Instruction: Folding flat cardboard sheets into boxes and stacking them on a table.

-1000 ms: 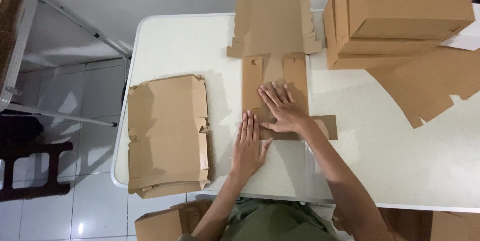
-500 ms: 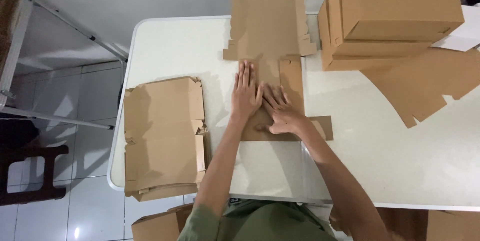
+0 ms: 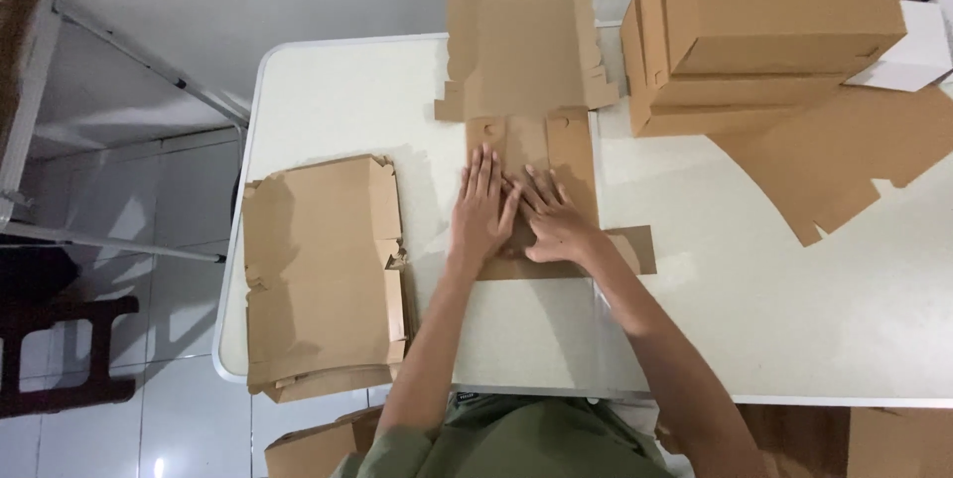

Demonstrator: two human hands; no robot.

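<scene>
Cardboard blank (image 3: 526,71) is lying flat mid-table, its near panels partly hidden under the left hand (image 3: 482,212) and right hand (image 3: 556,222), both pressing down open-palmed. Folded boxes (image 3: 764,21) are running past the top edge; the flat stack (image 3: 323,270) is overhanging the table (image 3: 754,319).

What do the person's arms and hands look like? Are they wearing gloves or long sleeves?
No gloves: the left hand and the right hand are both bare, with no rings, watch or bracelets showing. The forearms are bare too, so no long sleeves. An olive-green garment shows at the bottom edge, covering the body and the left upper arm.
</scene>
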